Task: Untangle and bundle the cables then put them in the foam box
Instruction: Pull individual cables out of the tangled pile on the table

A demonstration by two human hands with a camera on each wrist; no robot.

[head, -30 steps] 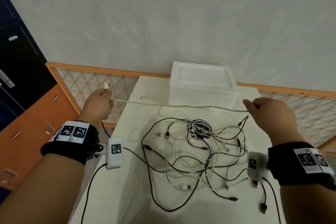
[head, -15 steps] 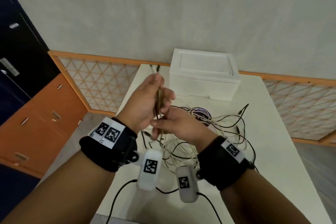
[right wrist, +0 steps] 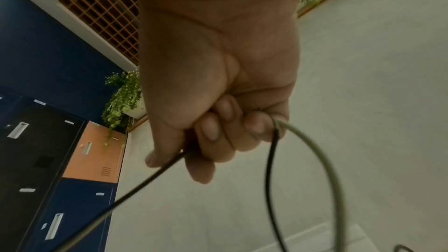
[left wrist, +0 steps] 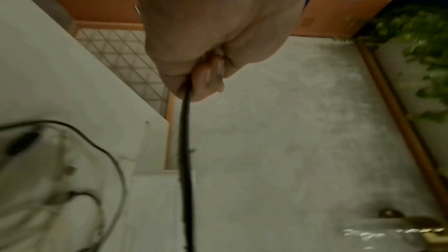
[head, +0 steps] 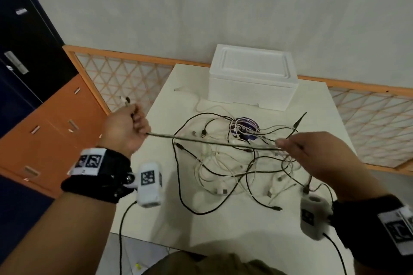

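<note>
A doubled cable [head: 212,142] is stretched taut above the table between both hands. My left hand [head: 127,127] grips its plug ends at the left, fist closed round the strands [left wrist: 185,102]. My right hand [head: 312,152] pinches the folded end at the right, with a loop [right wrist: 315,160] hanging out of the fist. Below them a tangle of black and white cables [head: 234,163] lies on the white table [head: 223,225], round a purple coil [head: 244,128]. The white foam box [head: 252,80] stands at the table's far edge with its lid on.
A loose white cable [head: 192,96] lies left of the box. An orange lattice railing [head: 125,73] runs behind the table. Orange and dark blue lockers [head: 33,118] stand at the left. The table's near edge ends close to my body.
The hands came together half a second ago, folding the cable, and have now drawn apart again, pulling the doubled strands taut across the tangle.
</note>
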